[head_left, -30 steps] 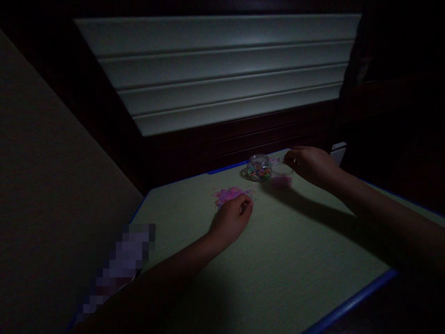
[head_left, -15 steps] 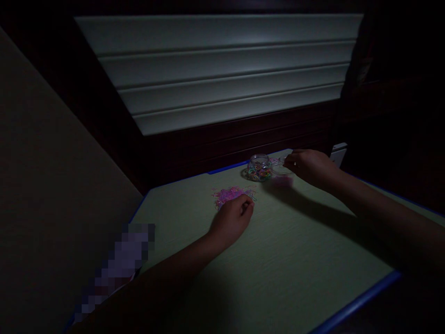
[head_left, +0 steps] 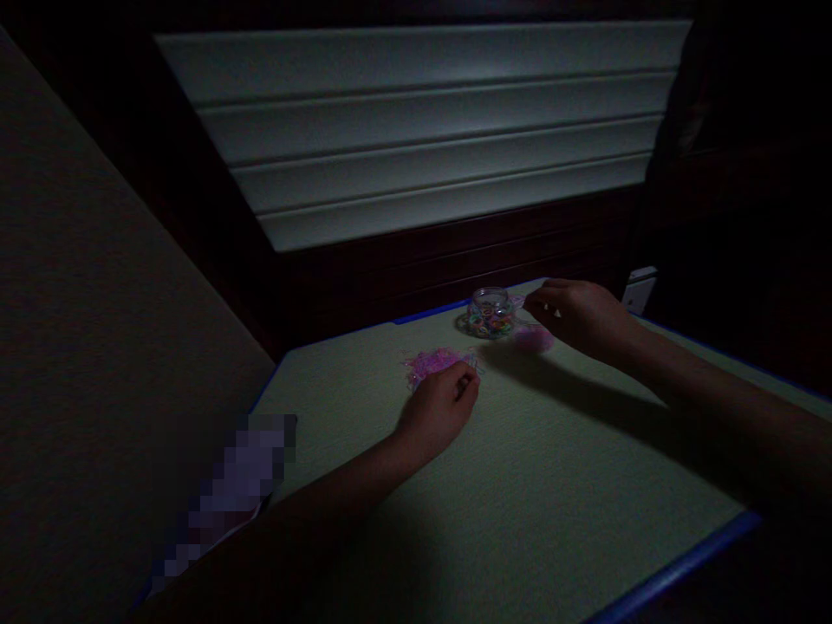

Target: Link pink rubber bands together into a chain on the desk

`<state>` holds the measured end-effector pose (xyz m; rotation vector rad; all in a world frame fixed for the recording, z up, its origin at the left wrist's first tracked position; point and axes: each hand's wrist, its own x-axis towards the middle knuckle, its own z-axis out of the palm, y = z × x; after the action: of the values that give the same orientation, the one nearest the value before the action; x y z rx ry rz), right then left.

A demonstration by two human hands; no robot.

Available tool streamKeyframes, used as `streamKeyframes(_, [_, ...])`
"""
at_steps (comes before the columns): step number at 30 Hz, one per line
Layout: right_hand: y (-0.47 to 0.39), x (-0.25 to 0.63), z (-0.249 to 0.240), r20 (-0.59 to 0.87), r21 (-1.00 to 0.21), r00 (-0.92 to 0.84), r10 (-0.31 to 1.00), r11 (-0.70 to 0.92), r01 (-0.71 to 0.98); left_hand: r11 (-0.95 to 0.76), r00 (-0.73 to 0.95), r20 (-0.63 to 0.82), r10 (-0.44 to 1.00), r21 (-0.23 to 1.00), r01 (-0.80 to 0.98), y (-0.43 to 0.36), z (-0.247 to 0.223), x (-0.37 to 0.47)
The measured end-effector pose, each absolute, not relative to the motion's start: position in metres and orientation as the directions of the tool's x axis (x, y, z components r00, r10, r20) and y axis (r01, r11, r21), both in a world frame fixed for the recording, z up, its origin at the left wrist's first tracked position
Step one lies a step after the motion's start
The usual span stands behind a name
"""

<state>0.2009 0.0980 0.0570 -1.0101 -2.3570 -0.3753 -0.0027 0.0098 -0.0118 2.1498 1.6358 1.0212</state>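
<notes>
My left hand rests on the table with its fingers curled closed, right against a loose pile of thin pink and purple bands. Whatever those fingers may hold is hidden. Farther right, my right hand is raised with thumb and fingertips pinched together; anything between them is too small and dark to name. Left of its fingertips stands an open clear jar, partly filled with multicoloured rings or bands. Just below the right hand sits a blurred clear container with pink contents.
The pale green table has a blue edge. Behind it is a dark frame with light slatted panels. A pixelated item lies at the left edge, and a white box-like object stands beyond the right hand.
My right hand's fingertips have moved slightly left, toward the clear jar. My left hand stays beside the pink pile. The whole view has shifted a little.
</notes>
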Motion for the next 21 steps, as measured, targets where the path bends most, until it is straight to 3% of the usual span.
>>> streamKeyframes(6, [0.086,0.180,0.033,0.551,-0.144,-0.661,0.510,0.838,0.527,-0.334,0.123,0.373,0.920,0.578,0.744,0.009,-0.012,-0.003])
streamKeyframes(14, [0.081,0.158,0.000,0.490,-0.349,-0.642,0.590,0.807,0.476,-0.319,0.080,0.386,0.919,0.609,0.726,0.011,-0.015,-0.004])
streamKeyframes(21, [0.081,0.153,-0.005,0.453,-0.327,-0.673,0.585,0.811,0.485,-0.301,0.060,0.381,0.923,0.613,0.730,0.011,-0.017,-0.005])
